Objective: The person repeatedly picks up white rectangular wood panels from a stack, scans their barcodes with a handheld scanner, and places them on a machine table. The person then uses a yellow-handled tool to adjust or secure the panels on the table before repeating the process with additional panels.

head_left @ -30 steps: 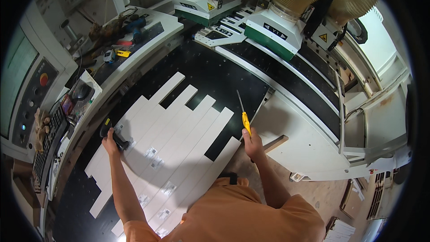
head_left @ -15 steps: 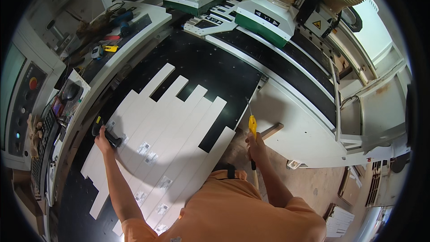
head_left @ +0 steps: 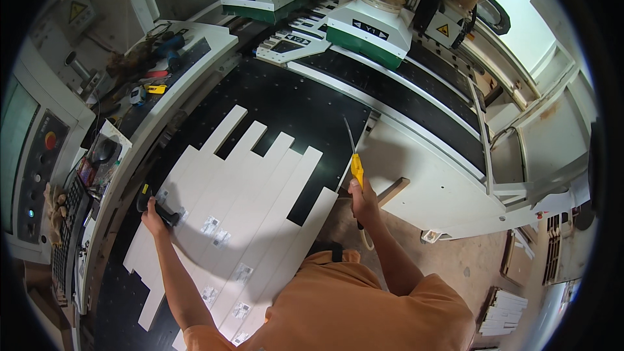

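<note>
My left hand (head_left: 155, 217) is closed round a black handheld barcode scanner (head_left: 170, 217), held low over the left side of the boards. Several pale boards (head_left: 250, 185) lie side by side on the black table, their ends staggered, with small printed labels (head_left: 242, 273) on the nearer part. In my right hand (head_left: 365, 203) is a yellow air blow gun (head_left: 357, 168), gripped by its handle, beside the table's right edge. Its thin nozzle points up and away over the table's far right corner, and a pale hose hangs below the hand.
The black table (head_left: 286, 94) runs back to a machine with white and green heads (head_left: 367, 34) and ribbed ducts. On the left stand a control panel (head_left: 40, 162), a keyboard (head_left: 65, 218) and a tool shelf holding a tape measure (head_left: 138, 95). Boards (head_left: 504, 312) lie on the floor, lower right.
The blow gun has risen a little and shifted left, its nozzle now farther over the table. My left hand keeps the scanner in nearly the same place. The whole view has shifted slightly.
</note>
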### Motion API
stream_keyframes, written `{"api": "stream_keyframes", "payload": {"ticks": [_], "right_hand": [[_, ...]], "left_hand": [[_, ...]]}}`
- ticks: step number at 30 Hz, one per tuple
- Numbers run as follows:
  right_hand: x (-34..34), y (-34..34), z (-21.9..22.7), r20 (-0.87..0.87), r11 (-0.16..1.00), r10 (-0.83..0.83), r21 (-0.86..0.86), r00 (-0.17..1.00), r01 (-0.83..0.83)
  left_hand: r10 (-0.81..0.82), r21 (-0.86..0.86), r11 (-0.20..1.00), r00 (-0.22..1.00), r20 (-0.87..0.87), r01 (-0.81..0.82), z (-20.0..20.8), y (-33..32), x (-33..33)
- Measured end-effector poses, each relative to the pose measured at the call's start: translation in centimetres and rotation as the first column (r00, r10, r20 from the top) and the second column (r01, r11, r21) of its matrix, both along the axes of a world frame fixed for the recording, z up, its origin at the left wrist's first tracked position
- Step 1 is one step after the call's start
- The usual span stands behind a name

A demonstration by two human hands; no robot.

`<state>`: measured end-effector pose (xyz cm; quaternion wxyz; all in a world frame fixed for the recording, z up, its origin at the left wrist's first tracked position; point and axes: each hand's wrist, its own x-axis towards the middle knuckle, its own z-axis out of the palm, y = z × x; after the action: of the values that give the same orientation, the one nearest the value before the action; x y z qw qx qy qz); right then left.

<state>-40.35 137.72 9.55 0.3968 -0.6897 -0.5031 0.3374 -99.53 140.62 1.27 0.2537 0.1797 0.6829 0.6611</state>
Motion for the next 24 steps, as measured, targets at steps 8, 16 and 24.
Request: {"api": "stream_keyframes", "payload": {"ticks": [8,16,24], "right_hand": [[0.0,1.4,0.0,-0.017,0.992,0.008,0.124,1.000,-0.006],[-2.5,-0.6,4.1,-0.388,0.883,0.382,-0.116,0.839,-0.455],[-5.3,-2.2,9.2,-0.247,0.547,0.769,-0.223,0.590,-0.807]], "left_hand": [[0.002,0.029,1.000,1.000,-0.015,-0.002,0.6,-0.2,0.9],[0.030,0.064,0.997,0.987,0.158,-0.041,1.2,-1.2,1.6],[0.014,-0.018,1.000,0.998,0.063,-0.013,2.2,-1.2,2.4]]}}
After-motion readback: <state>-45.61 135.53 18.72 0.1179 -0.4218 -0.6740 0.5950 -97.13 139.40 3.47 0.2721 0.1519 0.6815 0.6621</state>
